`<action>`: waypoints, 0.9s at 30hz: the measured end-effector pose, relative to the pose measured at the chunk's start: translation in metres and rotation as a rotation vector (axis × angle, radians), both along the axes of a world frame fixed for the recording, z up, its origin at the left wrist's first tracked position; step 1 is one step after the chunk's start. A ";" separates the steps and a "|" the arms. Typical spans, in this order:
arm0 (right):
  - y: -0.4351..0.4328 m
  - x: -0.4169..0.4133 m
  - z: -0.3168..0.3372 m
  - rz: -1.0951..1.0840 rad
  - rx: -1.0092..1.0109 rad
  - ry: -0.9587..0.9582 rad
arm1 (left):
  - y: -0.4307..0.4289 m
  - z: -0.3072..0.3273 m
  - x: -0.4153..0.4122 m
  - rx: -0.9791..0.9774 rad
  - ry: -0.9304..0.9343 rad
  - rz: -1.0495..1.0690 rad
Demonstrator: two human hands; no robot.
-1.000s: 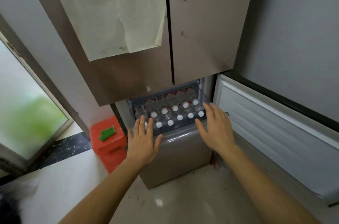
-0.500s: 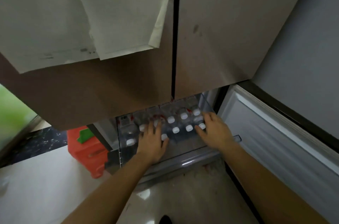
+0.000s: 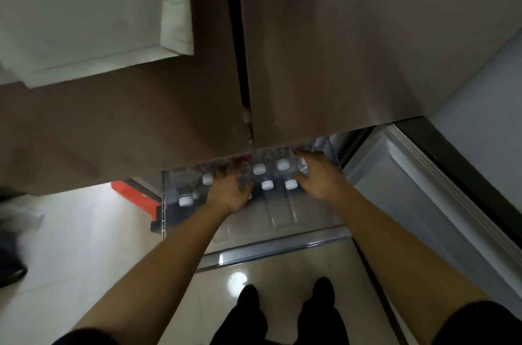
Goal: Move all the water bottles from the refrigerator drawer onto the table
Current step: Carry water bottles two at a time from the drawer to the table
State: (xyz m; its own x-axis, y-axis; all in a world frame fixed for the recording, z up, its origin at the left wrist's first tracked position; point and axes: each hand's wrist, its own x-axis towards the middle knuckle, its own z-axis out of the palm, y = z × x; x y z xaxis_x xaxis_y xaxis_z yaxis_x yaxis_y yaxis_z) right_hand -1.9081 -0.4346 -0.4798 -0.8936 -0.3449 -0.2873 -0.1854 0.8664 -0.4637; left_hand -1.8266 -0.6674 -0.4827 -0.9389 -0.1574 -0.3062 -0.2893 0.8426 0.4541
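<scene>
While both arms reach down into the open drawer [image 3: 282,221] at the centre of the frame, the left hand [image 3: 230,189] grips a clear bottle [image 3: 245,177], fingers on its far side and thumb on its near side, curled round the body just below a red label. Right of it, the right hand [image 3: 317,176] lies over a far bottle [image 3: 298,158] at the drawer's back right corner. Its fingers bend down onto the bottle's top, but blur and the fridge door's lower edge hide whether they close round it, so I cannot tell that grip.

Between the two hands stand four other bottles [image 3: 267,185] with white caps, upright, two behind two. Left of the left hand two more white caps show, one near the drawer's left wall. None of the bottles has left the drawer.

Two brown fridge doors [image 3: 339,47] fill the upper frame, with paper [image 3: 84,14] stuck on the left one. At centre right a white lower door [image 3: 409,203] stands open. A red box [image 3: 132,195] sits on the pale floor [image 3: 84,245] left of the drawer. Black shoes [image 3: 248,298] show at bottom centre.
</scene>
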 end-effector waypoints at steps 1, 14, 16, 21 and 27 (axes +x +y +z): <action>0.000 -0.006 -0.004 0.015 0.007 -0.024 | 0.002 -0.002 -0.001 -0.002 -0.023 0.017; 0.020 0.011 0.002 0.097 0.081 0.009 | 0.014 0.001 0.013 0.045 -0.102 0.124; 0.026 0.025 0.007 0.103 0.073 0.024 | 0.016 0.008 0.023 0.018 -0.093 0.105; 0.021 0.055 0.023 0.012 0.019 0.219 | 0.022 0.037 0.051 -0.195 0.187 0.064; 0.001 0.088 0.067 -0.241 -0.170 0.499 | 0.009 0.081 0.073 -0.213 0.619 0.100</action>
